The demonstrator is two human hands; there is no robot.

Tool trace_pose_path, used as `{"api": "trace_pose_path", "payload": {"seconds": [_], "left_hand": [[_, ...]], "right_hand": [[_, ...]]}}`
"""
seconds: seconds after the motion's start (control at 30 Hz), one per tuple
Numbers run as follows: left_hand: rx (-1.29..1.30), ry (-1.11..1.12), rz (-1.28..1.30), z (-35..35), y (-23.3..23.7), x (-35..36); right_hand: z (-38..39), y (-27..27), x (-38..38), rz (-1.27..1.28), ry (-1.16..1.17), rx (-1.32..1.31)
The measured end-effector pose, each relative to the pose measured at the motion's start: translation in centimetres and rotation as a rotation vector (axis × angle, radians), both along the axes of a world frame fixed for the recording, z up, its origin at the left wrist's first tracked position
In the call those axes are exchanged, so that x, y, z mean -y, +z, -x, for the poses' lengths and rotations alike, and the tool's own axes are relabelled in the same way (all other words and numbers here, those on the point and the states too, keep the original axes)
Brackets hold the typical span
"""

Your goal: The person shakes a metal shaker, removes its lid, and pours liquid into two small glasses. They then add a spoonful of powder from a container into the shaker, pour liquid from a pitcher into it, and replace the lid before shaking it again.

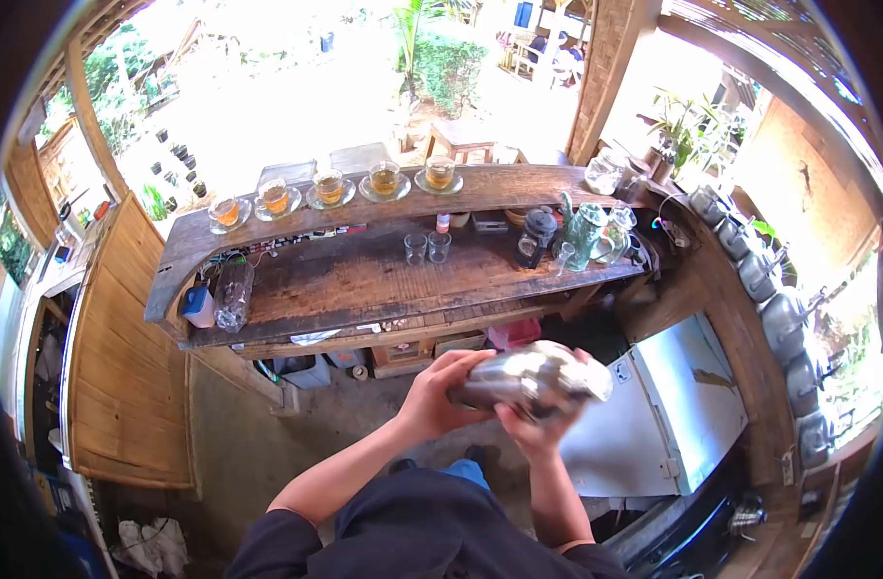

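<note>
Clenched on the shaker (530, 378), left hand (430, 398) at its nine o'clock, right hand (532, 434) at six; both ends probably needed pressing together.

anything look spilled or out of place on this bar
No spill shows. Only the clear plastic bottle at the counter's left end looks odd: it seems to lie on its side. The tea glasses on the ledge stand level.
</note>
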State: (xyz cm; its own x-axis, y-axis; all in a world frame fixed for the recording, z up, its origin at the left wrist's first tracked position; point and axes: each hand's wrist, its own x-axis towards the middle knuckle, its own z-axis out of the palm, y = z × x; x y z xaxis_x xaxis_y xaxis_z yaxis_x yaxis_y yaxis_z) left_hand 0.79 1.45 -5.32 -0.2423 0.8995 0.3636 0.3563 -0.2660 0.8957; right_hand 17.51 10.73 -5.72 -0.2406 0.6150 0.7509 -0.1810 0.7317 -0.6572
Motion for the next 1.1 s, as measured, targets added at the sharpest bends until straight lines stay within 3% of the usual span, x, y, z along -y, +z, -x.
{"api": "trace_pose_path", "payload": {"seconds": [0.07, 0.13, 0.2, 0.27, 0.33, 0.37, 0.43, 0.47, 0.53, 0.57, 0.6, 0.67, 0.73, 0.77, 0.8, 0.87, 0.9, 0.93, 1.0, 1.03, 1.1], "left_hand": [[-0.332, 0.045, -0.306, -0.3, 4.4, 0.5], [-0.374, 0.042, -0.387, -0.7, 5.5, 0.1], [-0.265, 0.002, -0.357, -0.9, 4.7, -0.6], [-0.169, -0.040, -0.230, -0.6, 0.6, -1.5], [0.218, -0.039, 0.043, -0.7, -5.7, -2.1], [0.120, -0.027, 0.203, -0.7, -7.1, -2.1], [0.047, -0.032, 0.102, -1.3, -4.9, -2.1], [-0.020, -0.027, 0.001, -1.7, -3.1, -2.0], [-0.083, -0.062, -0.101, -2.2, 3.0, -1.2], [-0.211, -0.069, -0.278, -2.4, 4.8, -1.3], [-0.339, -0.079, -0.458, -2.5, 6.0, -1.5], [-0.302, -0.137, -0.507, -2.9, 6.1, -1.8], [-0.198, -0.082, -0.318, -2.7, 3.8, -2.6], [-0.168, -0.083, -0.154, -2.4, 1.4, -2.9], [-0.168, -0.093, -0.152, -3.0, -1.8, -3.3], [0.303, -0.133, 0.118, -4.0, -6.4, -3.9], [0.276, -0.140, 0.115, -4.5, -6.1, -4.2], [0.269, -0.148, 0.105, -4.7, -3.7, -4.9], [-0.220, -0.112, -0.271, -5.4, 1.4, -5.2], [-0.293, -0.105, -0.364, -5.9, 3.2, -5.7], [-0.346, -0.097, -0.418, -6.8, 4.4, -7.0]], "right_hand": [[-0.1, 3.9, 1.1, -0.040, 0.086, -0.352], [-0.9, 4.8, 2.2, -0.073, 0.105, -0.476], [-0.2, 3.8, 1.8, 0.056, 0.061, -0.464], [0.1, 1.2, -0.8, -0.139, -0.087, -0.117], [0.3, 0.1, 0.1, 0.389, -0.100, 0.190], [-0.1, -0.1, 0.1, 0.387, -0.107, 0.186], [-0.7, -0.7, -0.1, 0.354, -0.088, 0.110], [-1.6, -1.8, 0.1, 0.150, -0.184, 0.049], [-2.4, 2.7, 0.6, -0.012, 0.032, -0.284], [-3.0, 4.1, 1.5, -0.035, 0.028, -0.392], [-3.5, 4.9, 2.2, -0.063, 0.019, -0.502], [-3.7, 4.7, 1.7, -0.053, 0.103, -0.513], [-2.1, 2.2, -0.5, -0.094, -0.009, -0.404], [-2.7, -0.1, -1.1, 0.046, -0.102, -0.146], [-3.6, -1.9, -1.2, 0.192, -0.191, 0.114], [-3.0, -1.6, -1.2, 0.461, -0.072, 0.127], [-3.5, -0.8, -0.7, 0.527, -0.035, 0.027], [-4.5, -1.0, -1.3, 0.167, -0.172, 0.078], [-5.7, 0.8, -2.0, -0.014, 0.014, -0.250], [-5.8, 2.2, -2.8, -0.179, 0.051, -0.391], [-6.5, 3.6, -2.4, -0.109, 0.054, -0.541]]}}
